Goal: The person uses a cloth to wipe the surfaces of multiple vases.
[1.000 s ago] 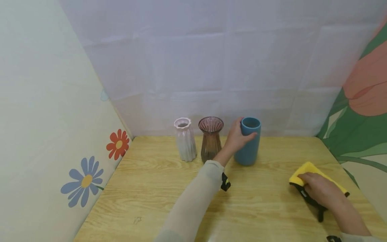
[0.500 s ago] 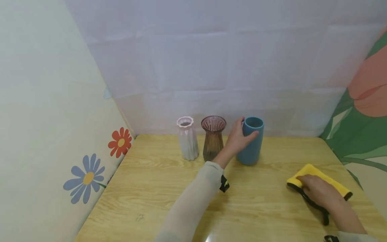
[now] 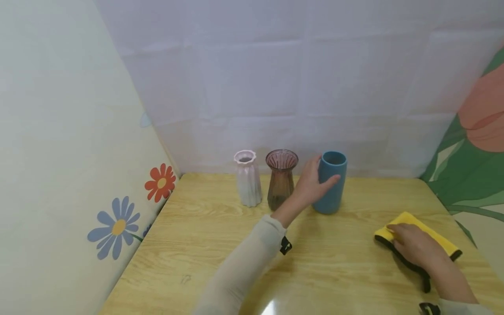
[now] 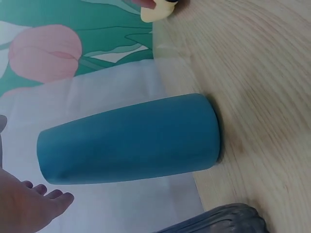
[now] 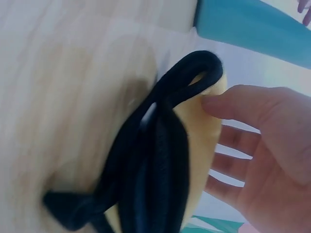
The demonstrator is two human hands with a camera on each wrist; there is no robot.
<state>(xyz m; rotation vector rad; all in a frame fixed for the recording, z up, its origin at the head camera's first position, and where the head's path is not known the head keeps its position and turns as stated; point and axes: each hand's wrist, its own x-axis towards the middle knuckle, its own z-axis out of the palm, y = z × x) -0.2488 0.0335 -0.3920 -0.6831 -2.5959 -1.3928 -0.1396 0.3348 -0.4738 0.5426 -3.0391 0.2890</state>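
Note:
My left hand (image 3: 309, 186) is spread beside the upper part of a tall blue vase (image 3: 332, 192), its thumb in front and its fingers to the left. The left wrist view shows a gap between this hand (image 4: 29, 204) and the upright vase (image 4: 131, 141). At the right of the table, my right hand (image 3: 421, 247) holds a folded yellow cloth (image 3: 429, 234) with black edging. Thumb and fingers pinch the cloth (image 5: 201, 131) from either side in the right wrist view. A purple ribbed glass vase (image 3: 280, 183) stands left of the blue one, partly hidden by the left hand.
A pinkish-white fluted vase (image 3: 249, 186) stands upright at the far left of the row. All three vases are near the back edge of the wood-grain table (image 3: 189, 245). A pale sheet (image 3: 252, 78) hangs behind, and flower-printed walls flank both sides.
The head view has shifted slightly, moving the vases rightward in the picture. My left hand has eased a little away from the blue vase's rim. My right hand still grips the cloth.

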